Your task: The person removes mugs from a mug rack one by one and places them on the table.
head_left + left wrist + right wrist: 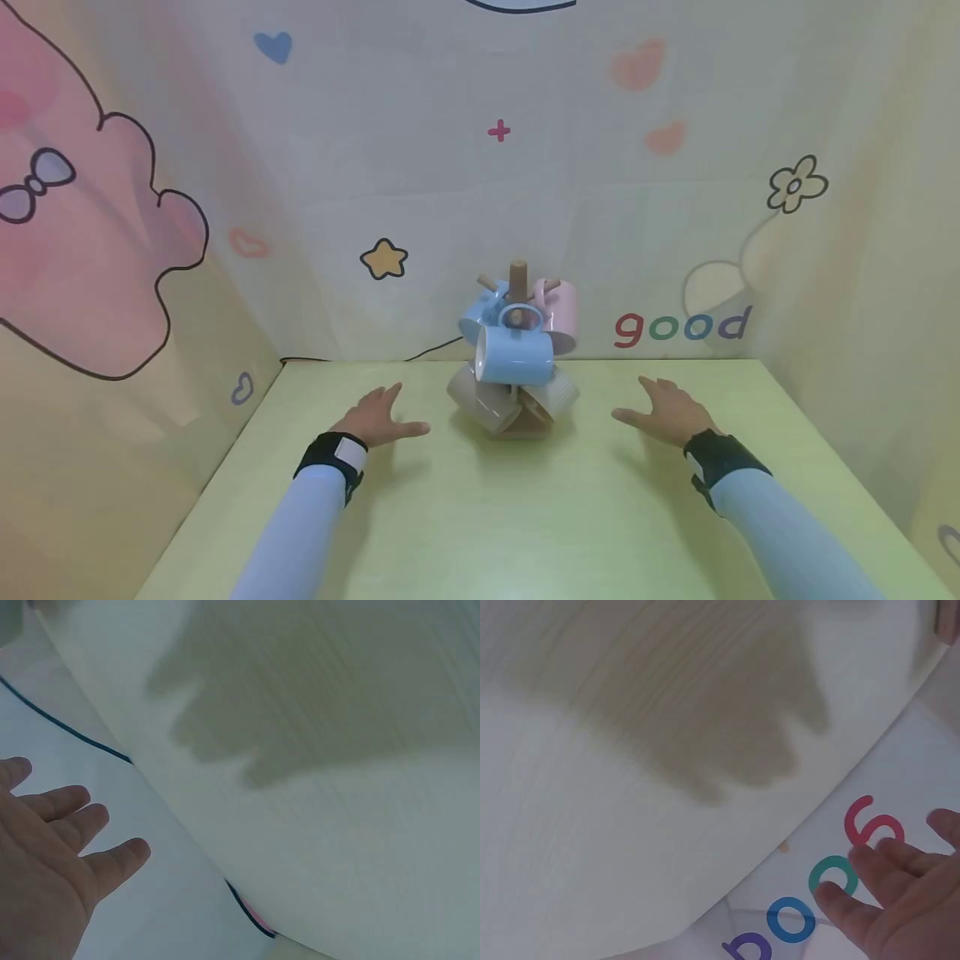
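A wooden mug tree (518, 279) stands toward the back of the table, hung with several mugs. At its front hangs a light blue mug (516, 356), lying sideways with its handle up. Behind it are another blue mug (476, 318) on the left and a pink mug (562, 317) on the right. Lower down, a grey-white mug (483, 398) and a ribbed whitish mug (553, 393) hang tilted. My left hand (378, 417) is held left of the tree, fingers spread and holding nothing. To the tree's right, my right hand (667, 412) is likewise spread, touching no mug.
The pale yellow-green table (495, 517) ends at a printed cloth backdrop (420, 175) with hearts, a star and the word "good". Cloth also hangs along both sides. A thin dark cord (435, 348) shows behind the tree at the left.
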The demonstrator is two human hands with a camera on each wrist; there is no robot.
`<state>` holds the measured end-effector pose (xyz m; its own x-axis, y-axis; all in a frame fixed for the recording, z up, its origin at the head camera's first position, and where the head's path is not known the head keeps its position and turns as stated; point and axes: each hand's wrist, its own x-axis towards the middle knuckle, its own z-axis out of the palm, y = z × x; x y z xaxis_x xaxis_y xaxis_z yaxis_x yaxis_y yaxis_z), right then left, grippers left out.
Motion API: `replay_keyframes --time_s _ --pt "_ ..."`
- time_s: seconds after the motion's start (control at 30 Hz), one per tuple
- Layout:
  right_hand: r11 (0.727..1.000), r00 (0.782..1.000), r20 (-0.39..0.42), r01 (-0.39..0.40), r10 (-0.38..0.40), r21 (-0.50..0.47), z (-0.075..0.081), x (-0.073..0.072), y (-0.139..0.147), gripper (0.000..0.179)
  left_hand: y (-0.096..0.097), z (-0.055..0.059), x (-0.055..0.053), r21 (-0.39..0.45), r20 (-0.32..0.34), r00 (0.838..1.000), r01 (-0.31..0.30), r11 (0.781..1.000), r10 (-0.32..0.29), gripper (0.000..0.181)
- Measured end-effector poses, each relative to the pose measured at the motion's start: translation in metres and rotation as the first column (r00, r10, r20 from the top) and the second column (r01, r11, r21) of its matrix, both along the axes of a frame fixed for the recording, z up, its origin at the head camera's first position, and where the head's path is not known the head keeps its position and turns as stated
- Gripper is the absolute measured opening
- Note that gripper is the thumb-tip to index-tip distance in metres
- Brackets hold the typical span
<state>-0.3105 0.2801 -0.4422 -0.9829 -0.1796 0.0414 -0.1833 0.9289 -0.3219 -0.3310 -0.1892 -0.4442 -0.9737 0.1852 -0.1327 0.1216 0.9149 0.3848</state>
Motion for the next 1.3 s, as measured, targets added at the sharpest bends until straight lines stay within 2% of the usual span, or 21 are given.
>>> replay_keyframes --time_s 0.13,0.27,0.43,0.7,0.9,1.07,1.1,1.3 --pt "0.998 0.994 0.104 -0.023 0.029 -0.056 0.01 0.005 -0.011 0.102 0.006 0.008 0.002 0.122 0.041 0.998 0.033 0.992 -0.038 0.11" --pt "0.995 0.982 0.191 0.005 0.013 -0.096 0.019 0.015 -0.023 0.102 0.013 0.015 0.007 0.192 0.068 0.995 0.058 0.98 -0.073 0.109" --pt "0.994 0.976 0.218 0.009 0.016 -0.11 0.027 0.031 -0.036 0.102 0.018 0.019 0.016 0.243 0.075 0.994 0.058 0.968 -0.078 0.106" --pt "0.991 0.972 0.232 0.002 0.029 -0.132 0.031 0.056 -0.052 0.099 0.03 0.025 0.036 0.364 0.073 0.993 0.058 0.93 -0.09 0.092" --pt "0.99 0.966 0.257 0.025 0.012 -0.139 0.029 0.074 -0.067 0.098 0.045 0.028 0.052 0.48 0.058 0.995 0.048 0.876 -0.086 0.091" --pt "0.989 0.96 0.279 0.032 0.009 -0.143 0.03 0.089 -0.084 0.099 0.058 0.029 0.058 0.561 0.004 0.998 0.056 0.826 -0.07 0.089" --pt "0.99 0.959 0.283 0.032 0.009 -0.14 0.031 0.091 -0.087 0.098 0.062 0.033 0.062 0.577 -0.004 0.998 0.059 0.814 -0.069 0.088" --pt "0.993 0.956 0.293 0.013 0.023 -0.121 0.034 0.101 -0.098 0.093 0.077 0.035 0.053 0.646 -0.016 0.998 0.055 0.761 -0.058 0.085"
